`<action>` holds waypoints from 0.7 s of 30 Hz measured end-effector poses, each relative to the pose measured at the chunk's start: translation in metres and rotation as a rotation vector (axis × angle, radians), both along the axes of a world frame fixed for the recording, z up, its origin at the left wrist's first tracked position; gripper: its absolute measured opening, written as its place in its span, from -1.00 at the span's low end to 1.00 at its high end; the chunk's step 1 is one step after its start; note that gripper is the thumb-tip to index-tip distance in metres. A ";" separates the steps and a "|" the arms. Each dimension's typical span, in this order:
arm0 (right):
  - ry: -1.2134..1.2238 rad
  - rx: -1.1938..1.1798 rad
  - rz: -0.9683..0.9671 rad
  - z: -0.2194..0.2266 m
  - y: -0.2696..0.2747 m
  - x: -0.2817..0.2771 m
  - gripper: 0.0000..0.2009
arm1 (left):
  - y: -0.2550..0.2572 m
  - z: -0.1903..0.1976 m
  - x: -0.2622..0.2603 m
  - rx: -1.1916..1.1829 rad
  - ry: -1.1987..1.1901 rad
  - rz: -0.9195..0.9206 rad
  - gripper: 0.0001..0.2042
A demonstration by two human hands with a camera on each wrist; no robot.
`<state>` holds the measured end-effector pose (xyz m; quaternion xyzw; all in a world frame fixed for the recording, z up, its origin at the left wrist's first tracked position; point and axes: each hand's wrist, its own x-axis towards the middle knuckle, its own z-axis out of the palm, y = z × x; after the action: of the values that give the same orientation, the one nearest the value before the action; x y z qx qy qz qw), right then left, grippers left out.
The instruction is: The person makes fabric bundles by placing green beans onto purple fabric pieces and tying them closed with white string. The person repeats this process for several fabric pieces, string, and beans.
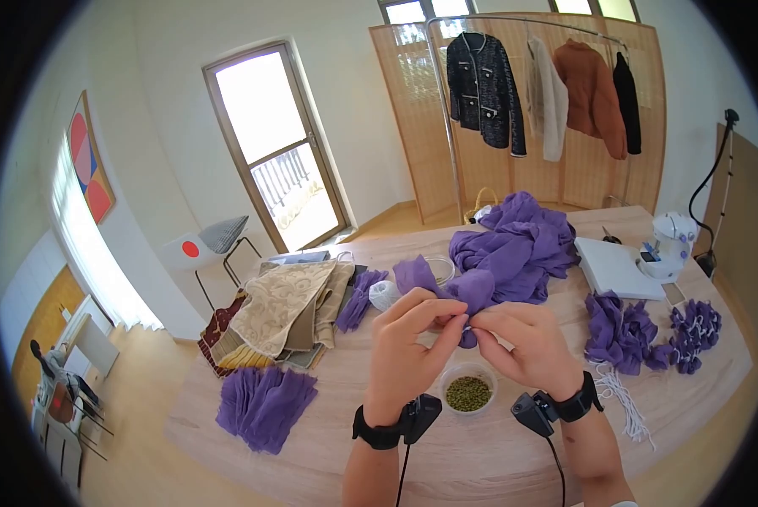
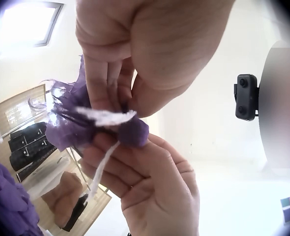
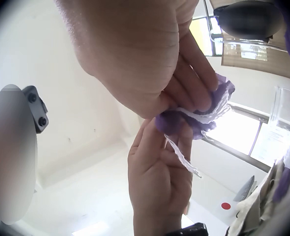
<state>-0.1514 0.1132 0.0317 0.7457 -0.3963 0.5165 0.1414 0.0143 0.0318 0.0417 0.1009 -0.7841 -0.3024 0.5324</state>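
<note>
Both hands are close together above the desk [image 1: 497, 460], the left hand [image 1: 411, 348] and the right hand [image 1: 524, 338] each pinching the same purple cloth [image 1: 473, 290] between thumb and fingers. A small rounded knob [image 2: 133, 132] of that cloth sticks out at the fingertips, with white string [image 2: 105, 117] lying across the cloth beside it and one end hanging loose.

Just below the hands stands a clear bowl [image 1: 469, 407] of green beans [image 1: 467, 393]. Beyond them lie a ball of white yarn [image 1: 384, 295] and a large purple heap [image 1: 522, 245]. To the left are patterned fabric pieces [image 1: 282, 308], with a pleated purple piece [image 1: 265, 407] nearer the person. To the right lie gathered purple bunches [image 1: 619, 334] and loose white cords [image 1: 622, 397]; farther back, a small sewing machine [image 1: 673, 241].
</note>
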 end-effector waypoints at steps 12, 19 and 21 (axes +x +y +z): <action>0.032 0.010 -0.003 -0.001 0.002 0.002 -0.77 | 0.001 0.006 0.003 -0.158 -0.014 0.049 -0.84; 0.062 -0.008 -0.074 0.001 0.005 0.005 -0.73 | 0.007 0.011 0.009 -0.176 -0.071 0.054 -0.82; 0.072 -0.015 -0.088 0.001 0.004 0.005 -0.72 | 0.008 0.011 0.009 -0.187 -0.071 0.068 -0.83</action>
<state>-0.1465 0.1177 0.0323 0.7447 -0.4195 0.4856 0.1835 0.0230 0.0397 0.0530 0.0880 -0.8234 -0.2062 0.5213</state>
